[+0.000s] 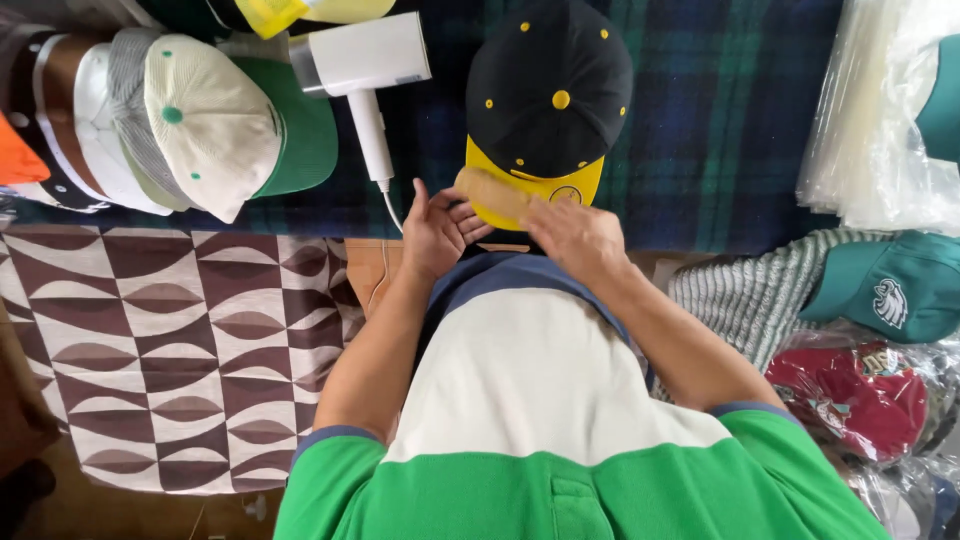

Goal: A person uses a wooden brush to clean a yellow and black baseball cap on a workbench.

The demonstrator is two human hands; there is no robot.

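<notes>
A black cap (548,95) with a yellow brim lies on the plaid-covered bench (700,150), its brim at the near edge. The left hand (437,232) and right hand (575,235) close their fingers on the brim's corners. A white steamer (365,70) lies just left; open cloth stretches right.

The person wears a short-sleeved polo shirt (540,400) in broad horizontal blocks: navy at the collar, cream across the chest, bright green below and on both sleeves. Each sleeve ends in a narrow navy cuff band. Both forearms are bare; no watch or rings visible.
</notes>
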